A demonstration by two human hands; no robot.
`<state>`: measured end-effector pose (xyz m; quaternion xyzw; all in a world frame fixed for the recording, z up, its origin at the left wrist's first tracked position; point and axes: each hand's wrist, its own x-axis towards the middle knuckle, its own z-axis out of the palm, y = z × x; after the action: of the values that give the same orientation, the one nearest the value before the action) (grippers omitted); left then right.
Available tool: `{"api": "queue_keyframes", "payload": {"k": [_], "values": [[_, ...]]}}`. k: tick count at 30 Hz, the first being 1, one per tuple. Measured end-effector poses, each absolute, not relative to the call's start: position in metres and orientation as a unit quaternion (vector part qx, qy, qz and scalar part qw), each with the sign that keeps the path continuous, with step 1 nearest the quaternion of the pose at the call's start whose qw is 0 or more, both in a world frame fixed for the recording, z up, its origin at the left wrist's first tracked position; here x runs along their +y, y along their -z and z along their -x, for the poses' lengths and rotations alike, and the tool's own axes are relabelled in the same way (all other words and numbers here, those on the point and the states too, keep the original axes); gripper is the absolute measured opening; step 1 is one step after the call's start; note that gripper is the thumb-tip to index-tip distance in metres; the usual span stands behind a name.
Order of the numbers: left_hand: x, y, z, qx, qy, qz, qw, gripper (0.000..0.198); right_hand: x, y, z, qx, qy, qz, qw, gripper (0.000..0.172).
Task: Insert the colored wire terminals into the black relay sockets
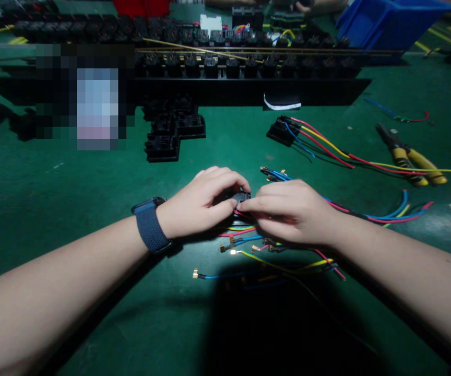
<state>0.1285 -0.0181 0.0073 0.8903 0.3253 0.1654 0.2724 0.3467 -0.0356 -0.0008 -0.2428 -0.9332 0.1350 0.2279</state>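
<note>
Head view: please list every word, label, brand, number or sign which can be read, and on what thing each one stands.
None can be read.
White strip at the long black panel: too blurred to tell if it bears print.
Black part between the left hand and the right hand: mostly covered, no marking readable.
Pliers: no readable marking.
Pixelated patch: any text there is hidden.

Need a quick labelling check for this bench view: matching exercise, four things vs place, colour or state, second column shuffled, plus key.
1. Pliers
2. Bin
3. Watch
4. Small black part

A. Worn on the left wrist
B. Blue, at the far right
C. At the fingertips of the left hand and right hand
D. Yellow-handled, lying on the right

Pairs: 1-D, 2-B, 3-A, 4-C
</note>
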Motion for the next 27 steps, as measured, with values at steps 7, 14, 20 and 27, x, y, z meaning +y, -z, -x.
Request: {"api": "queue_keyframes", "payload": {"k": [7,14,20,27], "values": [[-0.018,-0.007,-0.129,0.329,-0.161,-0.893,0.261,0.025,-0.039,-0.009,-0.344,-0.950,-0.081,0.247,0.172,0.019],[-0.017,-0.007,-0.129,0.329,-0.157,-0.895,0.258,0.025,-0.043,-0.009,-0.342,-0.952,-0.059,0.253,0.163,0.019],[-0.017,-0.006,-0.129,0.328,-0.157,-0.895,0.258,0.024,-0.039,-0.005,-0.340,-0.932,-0.132,0.283,0.186,0.009],[-0.018,-0.008,-0.129,0.329,-0.157,-0.894,0.262,0.026,-0.039,-0.005,-0.341,-0.935,-0.143,0.259,0.196,0.010]]}}
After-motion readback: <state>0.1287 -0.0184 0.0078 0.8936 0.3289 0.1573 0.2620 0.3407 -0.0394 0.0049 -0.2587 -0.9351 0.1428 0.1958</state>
